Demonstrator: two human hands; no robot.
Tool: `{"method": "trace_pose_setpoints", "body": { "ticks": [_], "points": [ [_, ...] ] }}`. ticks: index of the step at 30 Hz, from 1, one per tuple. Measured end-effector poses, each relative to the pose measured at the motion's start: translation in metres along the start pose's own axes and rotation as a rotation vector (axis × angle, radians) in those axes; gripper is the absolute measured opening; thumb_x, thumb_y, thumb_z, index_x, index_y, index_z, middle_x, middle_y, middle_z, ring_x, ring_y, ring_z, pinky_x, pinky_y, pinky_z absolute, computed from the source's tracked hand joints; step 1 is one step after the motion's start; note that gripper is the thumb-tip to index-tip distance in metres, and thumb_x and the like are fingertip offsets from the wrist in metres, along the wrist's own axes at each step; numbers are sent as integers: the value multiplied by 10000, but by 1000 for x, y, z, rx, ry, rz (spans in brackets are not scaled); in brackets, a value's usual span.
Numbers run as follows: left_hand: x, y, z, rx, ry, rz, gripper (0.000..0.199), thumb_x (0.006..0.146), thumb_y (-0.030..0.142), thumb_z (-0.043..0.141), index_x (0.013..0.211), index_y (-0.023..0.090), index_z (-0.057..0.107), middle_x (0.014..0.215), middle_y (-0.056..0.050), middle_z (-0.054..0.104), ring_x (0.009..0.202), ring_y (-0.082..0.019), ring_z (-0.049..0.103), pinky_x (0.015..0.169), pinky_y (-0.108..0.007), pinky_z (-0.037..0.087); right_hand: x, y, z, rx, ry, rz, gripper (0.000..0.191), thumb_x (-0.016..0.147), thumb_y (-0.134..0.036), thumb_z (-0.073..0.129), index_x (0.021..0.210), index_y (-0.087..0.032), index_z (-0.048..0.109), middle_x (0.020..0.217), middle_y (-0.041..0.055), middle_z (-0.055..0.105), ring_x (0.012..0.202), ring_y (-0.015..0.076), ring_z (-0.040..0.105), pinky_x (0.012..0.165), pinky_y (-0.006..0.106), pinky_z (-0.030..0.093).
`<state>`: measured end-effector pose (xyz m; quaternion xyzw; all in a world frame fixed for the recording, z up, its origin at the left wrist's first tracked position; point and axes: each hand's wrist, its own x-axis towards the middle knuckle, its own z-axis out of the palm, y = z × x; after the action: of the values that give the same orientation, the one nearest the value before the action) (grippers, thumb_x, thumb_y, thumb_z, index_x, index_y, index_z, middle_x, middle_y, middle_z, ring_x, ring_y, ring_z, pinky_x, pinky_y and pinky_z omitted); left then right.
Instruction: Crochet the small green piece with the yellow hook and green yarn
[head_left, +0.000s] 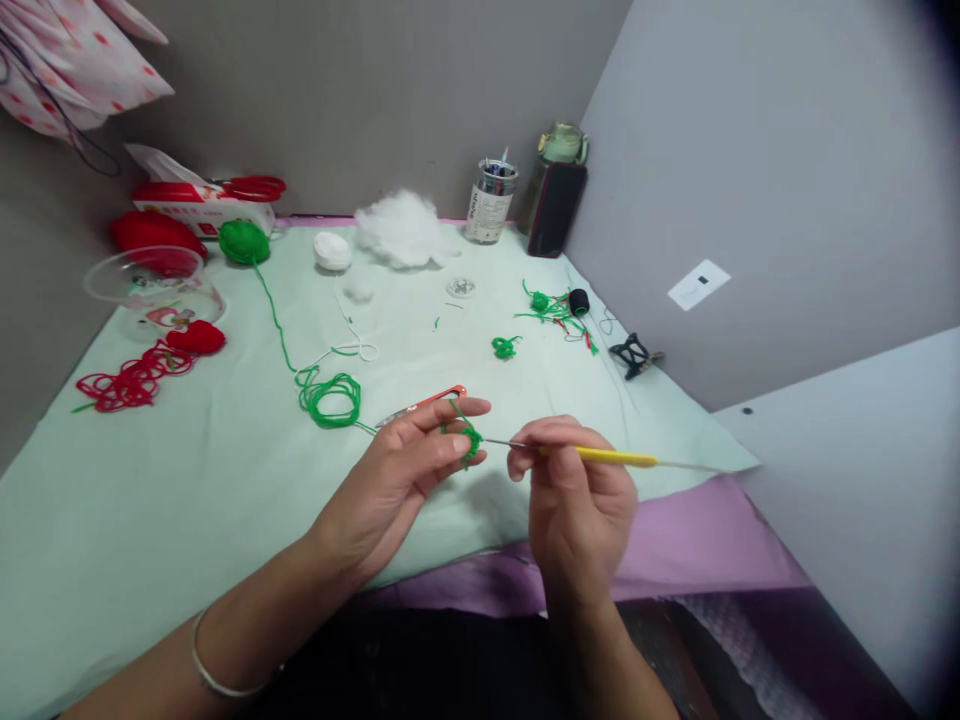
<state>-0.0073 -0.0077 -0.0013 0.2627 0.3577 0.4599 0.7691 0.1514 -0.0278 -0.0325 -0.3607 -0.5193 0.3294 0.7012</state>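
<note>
My left hand (409, 455) pinches a small green crochet piece (472, 442) between thumb and fingers, with green yarn running over the raised index finger. In my right hand (577, 490) is a crochet hook (611, 456) with a yellow handle, held like a pen. Its thin metal tip reaches to the green piece; whether it sits inside a stitch is too small to tell. Loose coils of green yarn (330, 400) lie left of my left hand, their strand leading toward it. Just behind that hand rests an orange-handled cutter (424, 402), partly hidden by the fingers.
A green yarn ball (244, 242), white yarn ball (332, 251) and white stuffing (405, 230) lie at the back. Red yarn (139, 375) and a clear plastic cup (161, 290) are left. A pen can (491, 203), phone (557, 210) and green scraps (506, 347) lie right.
</note>
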Motion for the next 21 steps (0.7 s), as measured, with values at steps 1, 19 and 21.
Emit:
{"method": "trace_pose_setpoints", "body": {
  "ticks": [1,19,21],
  "points": [
    [-1,-1,1,29,-17,22,281,786,230,889,1066,208,877,1013,-29,696,958,-159,608,962,-288,521,0,0,1,22,-26,21,191,1059,-232,623,1042,-268,809,905,27,747,731,149,671,655,300,571],
    [-2,-4,-4,236,-28,133,240,850,243,844,1079,308,875,864,12,608,945,-162,569,966,-298,451,3,-1,-4,69,-93,90,238,1113,-273,537,1081,-250,772,978,22,814,758,132,753,715,285,630],
    [-1,-4,-5,266,-20,167,249,859,230,838,1088,321,873,840,19,607,948,-161,581,980,-299,452,1,-3,-5,-57,-107,-2,238,1108,-224,529,1124,-249,765,991,27,802,774,136,747,726,297,630]
  ]
}}
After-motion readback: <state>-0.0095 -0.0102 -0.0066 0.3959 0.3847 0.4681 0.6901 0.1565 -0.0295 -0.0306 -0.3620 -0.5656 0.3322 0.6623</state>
